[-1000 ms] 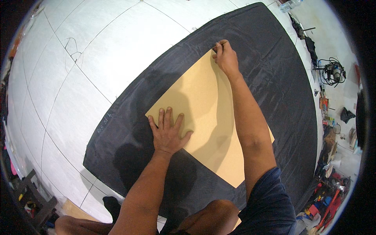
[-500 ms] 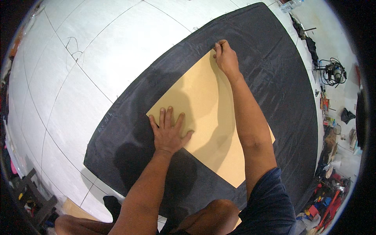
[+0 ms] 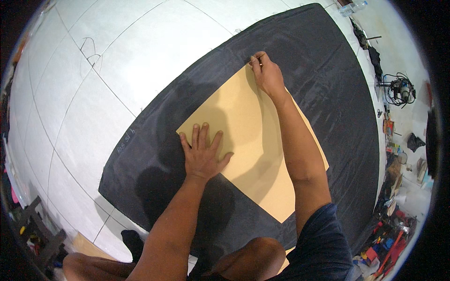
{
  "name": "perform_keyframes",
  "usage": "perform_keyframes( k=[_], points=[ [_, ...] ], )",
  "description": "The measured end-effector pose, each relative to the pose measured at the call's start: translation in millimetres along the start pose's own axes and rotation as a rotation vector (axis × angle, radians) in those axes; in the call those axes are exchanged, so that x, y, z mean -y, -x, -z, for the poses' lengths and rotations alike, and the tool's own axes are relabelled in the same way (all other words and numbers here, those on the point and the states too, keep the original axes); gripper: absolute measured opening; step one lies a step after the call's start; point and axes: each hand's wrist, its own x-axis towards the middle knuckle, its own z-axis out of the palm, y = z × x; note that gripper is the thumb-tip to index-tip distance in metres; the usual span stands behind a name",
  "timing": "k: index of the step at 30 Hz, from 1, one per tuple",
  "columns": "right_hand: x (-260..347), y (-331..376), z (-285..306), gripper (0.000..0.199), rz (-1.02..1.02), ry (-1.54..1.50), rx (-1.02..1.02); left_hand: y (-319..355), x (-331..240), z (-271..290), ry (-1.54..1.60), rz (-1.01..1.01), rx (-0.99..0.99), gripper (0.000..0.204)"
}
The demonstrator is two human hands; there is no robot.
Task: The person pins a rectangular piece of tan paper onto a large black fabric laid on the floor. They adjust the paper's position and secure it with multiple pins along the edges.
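Observation:
A tan sheet of card [image 3: 239, 117] with straight edges lies flat on a big piece of black fabric [image 3: 154, 187]. Fingers spread, my left hand [image 3: 204, 157] presses down across the sheet's left corner and edge. At the far corner of the sheet, my right hand [image 3: 268, 72] is closed in a pinch, with a small, thin thing between thumb and fingers that I cannot make out. My right forearm covers part of the sheet's right side.
White floor tiles [image 3: 126, 61] surround the fabric. Along the right wall are a coil of black cable [image 3: 399, 89], a clear plastic bottle [image 3: 352, 8] and a heap of tools and odds and ends [image 3: 382, 248]. A dark rack-like object [image 3: 40, 229] stands at lower left.
My right hand has shifted slightly left and nearer along the sheet's far corner, still pinched. My left hand stays spread on the sheet.

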Motion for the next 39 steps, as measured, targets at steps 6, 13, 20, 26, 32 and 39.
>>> perform_keyframes(
  k=[6,13,20,26,32,39],
  points=[
    [2.1,10.1,-3.9,0.029,0.072,0.007,-0.062,-1.5,-1.4,-1.2,-0.003,-0.009,-0.004,0.075],
    [26.1,26.3,-4.3,0.028,0.09,0.037,0.011,-0.2,1.7,-1.7,0.006,-0.027,-0.053,0.073],
    [58.0,53.2,-10.2,0.029,0.13,0.016,0.113,1.1,3.2,-3.2,0.01,-0.035,-0.081,0.073],
    [63.3,61.4,-13.3,0.027,0.155,0.027,0.128,0.7,1.6,-3.6,0.017,-0.045,-0.099,0.074],
    [83.8,81.3,-20.5,0.024,0.232,-0.036,0.186,1.1,4.0,-4.9,0.028,-0.044,-0.124,0.073],
    [93.7,91.8,-26.6,0.023,0.302,-0.016,0.209,0.2,2.0,-3.7,0.004,-0.042,-0.098,0.075]
  ],
)
